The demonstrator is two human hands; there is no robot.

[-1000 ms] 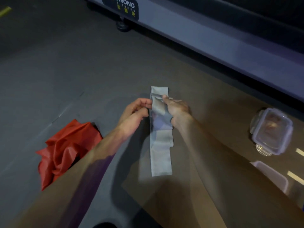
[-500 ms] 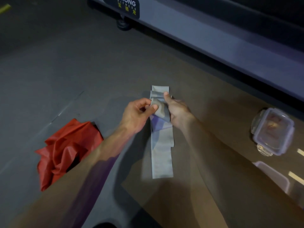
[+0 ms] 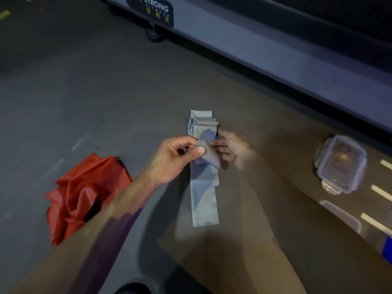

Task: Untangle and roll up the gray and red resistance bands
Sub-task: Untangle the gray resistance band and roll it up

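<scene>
On the floor (image 3: 106, 92) ahead, your left hand (image 3: 169, 161) pinches the gray band's (image 3: 203, 200) folded flap, the blurred right hand (image 3: 231, 148) seemingly steadying it; roll it tight next, the red band (image 3: 84, 194) crumpled leftward.

The gray resistance band (image 3: 204, 200) lies on the floor as a long flat strip running away from the viewer, its far end folded over into a few stacked layers and a loose flap near its middle lifted clear of the floor. The red resistance band (image 3: 84, 194) lies well to the left of the gray one, apart from it, bunched into a crumpled, creased heap, not rolled.
</scene>
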